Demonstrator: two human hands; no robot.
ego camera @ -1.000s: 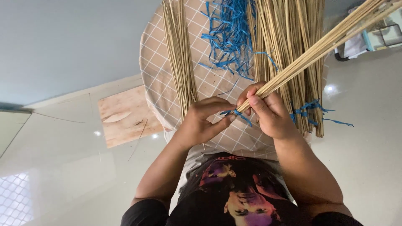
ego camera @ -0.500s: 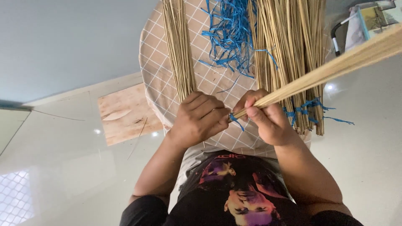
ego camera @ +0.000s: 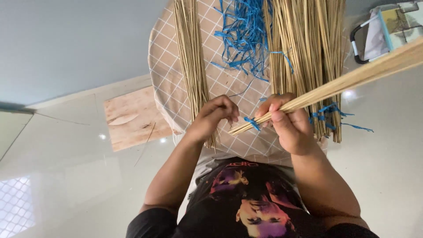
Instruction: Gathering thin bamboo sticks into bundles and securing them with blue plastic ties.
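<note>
My right hand [ego camera: 286,125] grips a bundle of thin pale sticks [ego camera: 352,77] that slants up toward the right edge. A blue plastic strip [ego camera: 252,123] is wrapped round the bundle near its lower end, just left of my fingers. My left hand [ego camera: 213,117] hovers a short way left of the bundle's tip, over the lower end of a loose pile of sticks [ego camera: 191,57]. Its fingers are curled in and pinched together, and nothing shows between them. Both hands are above the near edge of a round table with a checked beige cloth [ego camera: 169,83].
A heap of loose blue strips [ego camera: 242,39] lies mid-table. To its right lie stick bundles [ego camera: 308,53] bound with blue ties [ego camera: 324,114]. A wooden board [ego camera: 132,117] lies on the glossy floor at left. A framed object and a white bag [ego camera: 387,26] are top right.
My left hand has let go of the bundle's end and drawn back to the left, fingers curling in. The bundle has dropped to a flatter angle in my right hand.
</note>
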